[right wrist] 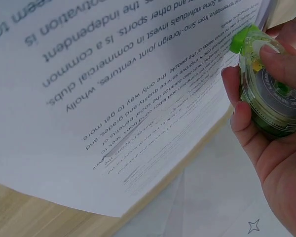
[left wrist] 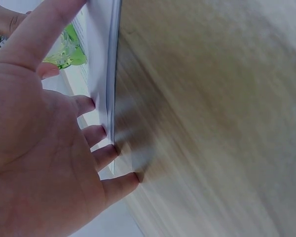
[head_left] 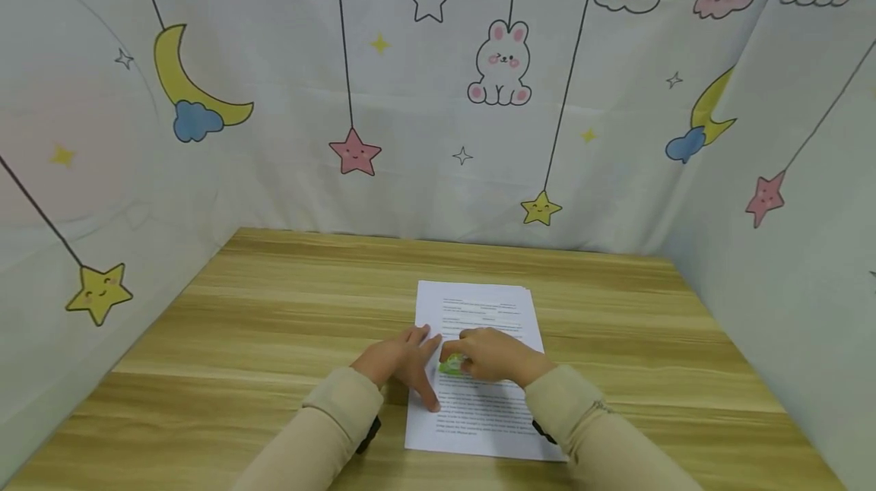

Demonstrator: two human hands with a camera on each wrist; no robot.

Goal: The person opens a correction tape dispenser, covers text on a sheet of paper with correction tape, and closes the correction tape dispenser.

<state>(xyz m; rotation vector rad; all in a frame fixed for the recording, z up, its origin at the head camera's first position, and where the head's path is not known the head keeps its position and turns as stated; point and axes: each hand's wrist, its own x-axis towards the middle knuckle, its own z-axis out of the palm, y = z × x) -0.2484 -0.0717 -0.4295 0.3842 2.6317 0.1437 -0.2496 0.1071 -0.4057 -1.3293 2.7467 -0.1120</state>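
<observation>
A stack of printed paper (head_left: 489,419) lies on the table, with pale strips over some of its upper lines. My right hand (head_left: 503,356) grips a green, see-through correction tape (head_left: 452,365) above the page's left-middle part. In the right wrist view, thumb and fingers close round the round body of the correction tape (right wrist: 276,91), its green tip at the paper. My left hand (head_left: 404,360) rests with spread fingers on the paper's left edge. In the left wrist view, fingertips of the left hand (left wrist: 49,148) touch the sheets' edge and the wood beside it.
The wooden table (head_left: 274,308) stretches out around the paper on all sides. A white curtain (head_left: 424,194) printed with stars, moons and rabbits hangs behind the table and along both sides. Dark bands show below both cuffs.
</observation>
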